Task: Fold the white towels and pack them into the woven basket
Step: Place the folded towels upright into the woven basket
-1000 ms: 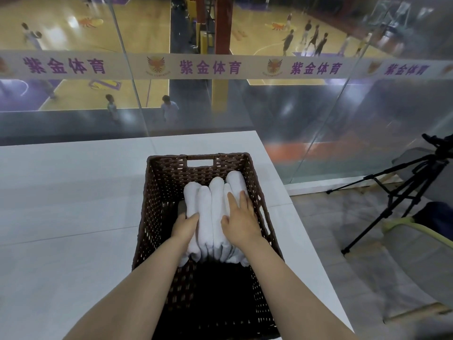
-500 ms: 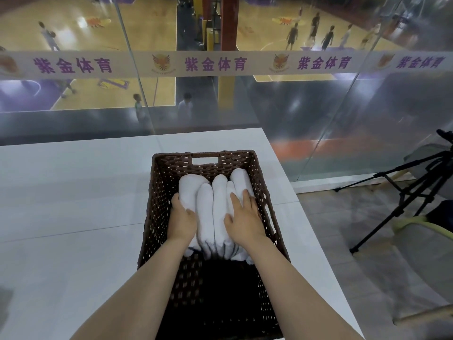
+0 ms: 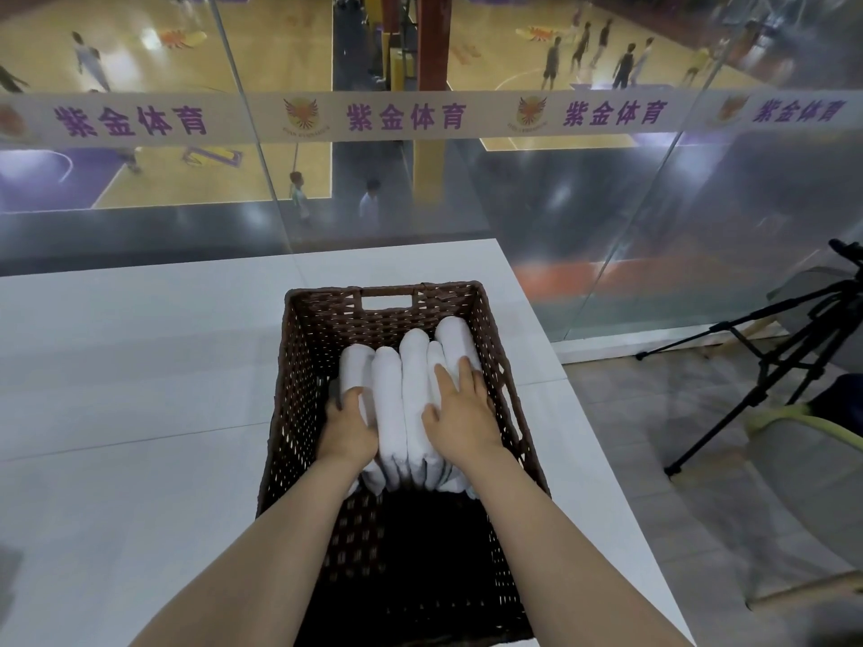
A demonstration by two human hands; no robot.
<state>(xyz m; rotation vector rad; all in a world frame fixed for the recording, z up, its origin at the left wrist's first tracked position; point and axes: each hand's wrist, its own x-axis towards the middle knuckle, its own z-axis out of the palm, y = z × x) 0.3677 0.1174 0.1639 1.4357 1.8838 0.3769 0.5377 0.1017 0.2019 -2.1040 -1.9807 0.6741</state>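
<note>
A dark brown woven basket (image 3: 299,413) stands on the white table (image 3: 116,413). Several folded white towels (image 3: 413,380) stand side by side on edge in its far half. My left hand (image 3: 348,424) is inside the basket, its fingers curled round the leftmost towel. My right hand (image 3: 460,413) lies flat with straight fingers on the rightmost towels, pressing on them. The near half of the basket is dark and holds no towels that I can see.
A glass wall (image 3: 607,203) with a banner runs just behind the table, over a sports hall with people below. A black tripod (image 3: 766,366) and a chair (image 3: 803,459) stand on the floor to the right, past the table's right edge.
My left hand has slid further along the leftmost towel and curled round it. My right hand has stayed flat on the right towels. The towels look pushed closer together.
</note>
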